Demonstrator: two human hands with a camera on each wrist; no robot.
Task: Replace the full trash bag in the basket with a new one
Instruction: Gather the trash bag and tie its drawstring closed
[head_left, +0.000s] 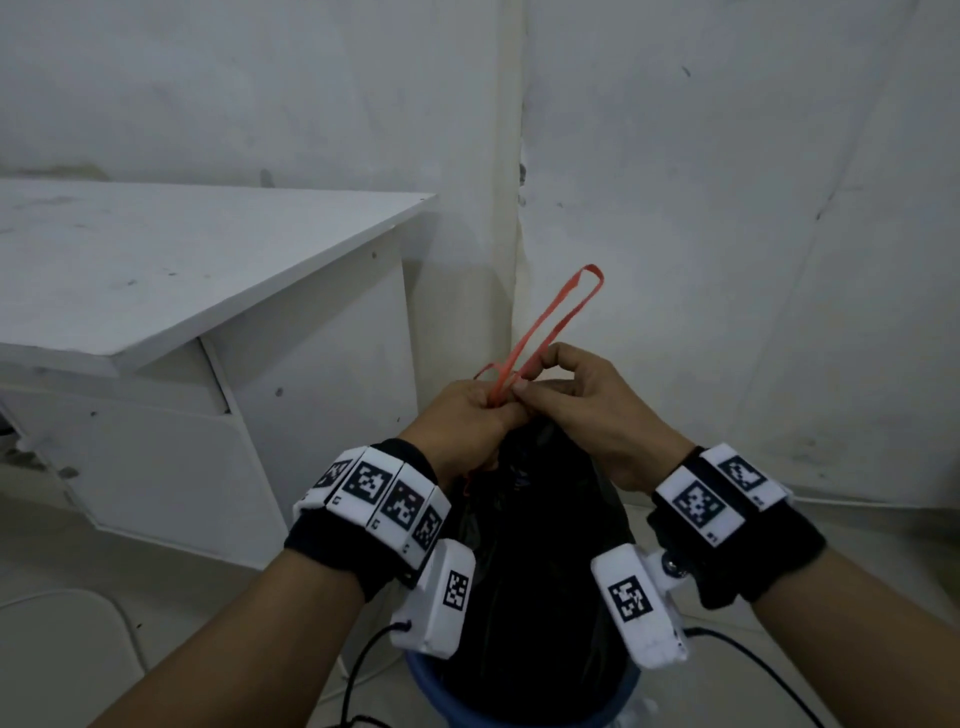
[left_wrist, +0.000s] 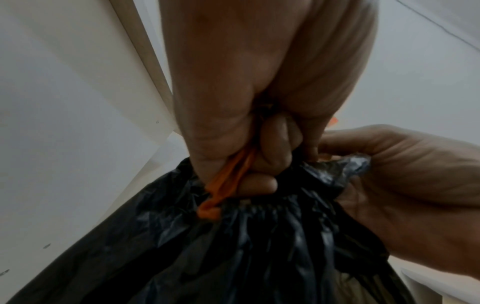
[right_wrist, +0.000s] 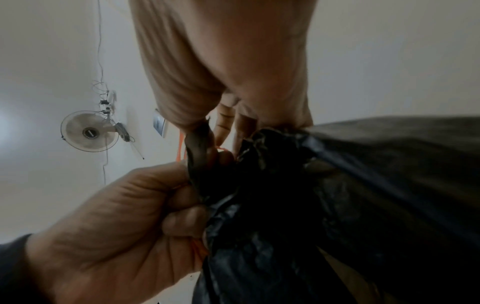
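White scuffed walls meet in a corner, white desk (head_left: 156, 270) at left. Head view: left hand (head_left: 462, 421) fisted on the orange drawstring (head_left: 550, 322), right hand (head_left: 587, 405) pinching it w/ thumb & fingers; crinkly black trash bag (head_left: 545, 545) sits in the blue basket (head_left: 431, 686). Left wrist: fingers curled round flat orange strips above gathered plastic. Right wrist: wall fan (right_wrist: 88, 131) behind
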